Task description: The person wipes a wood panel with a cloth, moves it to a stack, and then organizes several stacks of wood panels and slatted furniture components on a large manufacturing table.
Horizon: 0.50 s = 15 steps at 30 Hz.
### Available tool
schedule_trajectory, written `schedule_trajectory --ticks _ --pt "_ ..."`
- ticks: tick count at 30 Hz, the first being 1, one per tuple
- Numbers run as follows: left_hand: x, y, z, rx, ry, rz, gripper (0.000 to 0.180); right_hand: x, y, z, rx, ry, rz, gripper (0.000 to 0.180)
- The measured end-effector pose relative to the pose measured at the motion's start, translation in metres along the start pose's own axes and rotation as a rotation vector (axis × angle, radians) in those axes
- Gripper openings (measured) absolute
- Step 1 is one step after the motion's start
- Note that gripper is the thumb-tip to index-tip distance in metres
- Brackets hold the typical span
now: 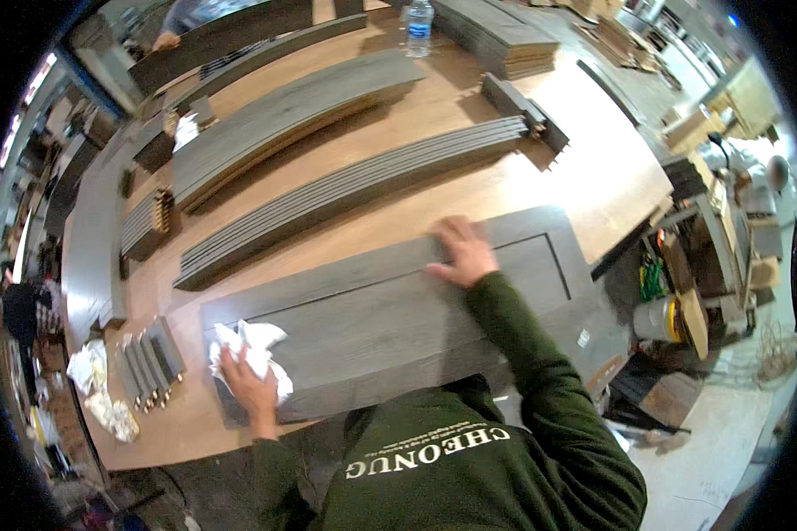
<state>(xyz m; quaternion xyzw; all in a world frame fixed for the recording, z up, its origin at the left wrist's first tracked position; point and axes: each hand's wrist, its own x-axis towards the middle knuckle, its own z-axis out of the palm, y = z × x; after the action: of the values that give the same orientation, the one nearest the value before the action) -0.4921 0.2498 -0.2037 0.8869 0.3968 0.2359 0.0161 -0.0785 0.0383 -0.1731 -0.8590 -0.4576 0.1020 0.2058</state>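
Grey rect. wood-grain panel [390, 314]: resting spread L hand [250, 387] on crumpled white cloth [259, 338], spread R hand [466, 253] nr far edge.

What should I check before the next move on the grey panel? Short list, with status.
1. Left hand on the white cloth: ok, at the panel's left end.
2. Right hand on the grey panel: ok, near its far edge.
3. Panel clear of the long strip stack: ok, bare table shows between them.
4. Water bottle away from the panel: ok, upright at the table's far side.
5. Panel's near edge fully supported: cannot tell, the body hides part.
6. Panel free of fine dust: cannot tell.
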Motion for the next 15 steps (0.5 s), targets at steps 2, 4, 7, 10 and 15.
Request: schedule_trajectory --ticks 2,4,7,10,15 --pt "0.002 -0.033 0.003 -0.116 0.081 -0.2 0.054 -0.019 0.036 -0.013 -0.219 0.052 0.176 0.073" --pt "0.016 -0.034 0.008 -0.245 -0.006 -0.304 0.05 -0.048 0.09 -0.026 -0.27 0.159 0.283 0.077" --pt "0.057 0.01 0.016 -0.416 0.047 -0.127 0.045 -0.095 0.142 -0.033 -0.301 0.334 0.572 0.079" --pt "0.122 0.072 0.015 -0.506 0.042 0.128 0.041 -0.129 0.169 -0.038 -0.257 0.381 0.739 0.081" --pt "0.262 0.165 0.015 -0.57 0.4 0.429 0.039 -0.135 0.173 -0.044 -0.31 0.454 0.809 0.084"
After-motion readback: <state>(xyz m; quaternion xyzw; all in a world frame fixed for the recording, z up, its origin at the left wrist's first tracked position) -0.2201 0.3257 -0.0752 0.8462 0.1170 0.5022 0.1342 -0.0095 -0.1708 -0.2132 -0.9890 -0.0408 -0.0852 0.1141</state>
